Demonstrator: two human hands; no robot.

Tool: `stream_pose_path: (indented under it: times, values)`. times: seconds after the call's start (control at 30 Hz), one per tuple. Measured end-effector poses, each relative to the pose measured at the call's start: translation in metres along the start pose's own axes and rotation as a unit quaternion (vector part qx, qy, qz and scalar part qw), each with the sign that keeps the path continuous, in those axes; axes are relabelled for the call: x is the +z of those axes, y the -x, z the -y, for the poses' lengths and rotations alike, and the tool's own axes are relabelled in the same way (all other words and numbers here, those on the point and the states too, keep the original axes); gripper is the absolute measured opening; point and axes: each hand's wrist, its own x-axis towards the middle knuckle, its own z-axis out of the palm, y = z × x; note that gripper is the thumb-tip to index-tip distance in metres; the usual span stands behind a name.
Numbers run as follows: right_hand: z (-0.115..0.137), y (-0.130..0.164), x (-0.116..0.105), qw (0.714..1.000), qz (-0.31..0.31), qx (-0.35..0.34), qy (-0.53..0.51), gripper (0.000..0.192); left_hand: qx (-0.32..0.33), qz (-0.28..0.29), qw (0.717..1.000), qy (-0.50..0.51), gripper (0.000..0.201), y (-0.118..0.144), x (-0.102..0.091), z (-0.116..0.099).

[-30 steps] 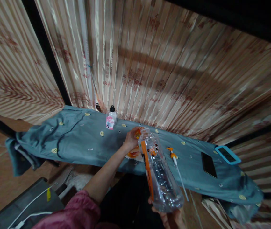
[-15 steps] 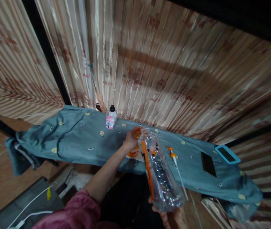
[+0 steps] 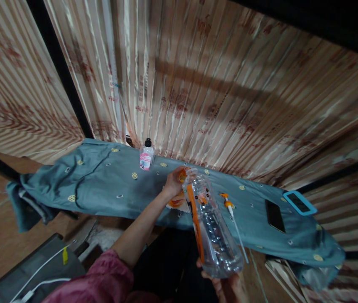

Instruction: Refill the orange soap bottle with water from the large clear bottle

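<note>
A large clear plastic bottle [image 3: 218,229] with an orange label is tilted, its mouth pointing away from me and slightly left. My right hand [image 3: 224,286] is closed around its base from below. At the bottle's mouth, my left hand [image 3: 175,181] is closed on a small container with amber-orange contents [image 3: 182,174], largely covered by my fingers. Just below the left hand shows an orange-and-white printed piece [image 3: 178,203]; whether it belongs to that container I cannot tell. Right of the bottle lies an orange pump top [image 3: 228,204] with a long white tube.
A grey-green cloth [image 3: 103,181] covers the narrow table. At the back stands a small pink-labelled bottle [image 3: 146,158] with a black cap. To the right lie a black phone [image 3: 274,216] and a blue-framed device [image 3: 300,203]. A dark case with white cables [image 3: 36,269] is lower left.
Both hands and the large bottle hold almost the same pose. The view has shifted very slightly; nothing has been let go.
</note>
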Motion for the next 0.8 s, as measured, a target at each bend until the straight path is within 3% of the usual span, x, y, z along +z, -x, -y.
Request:
stream_pose_path:
  times: [0.8]
  values:
    - [-0.0064, -0.0027, -0.0071, 1.0, -0.012, 0.011, 0.011, 0.055, -0.005, 0.007, 1.0, 0.012, 0.026, -0.0003, -0.0005, -0.0004]
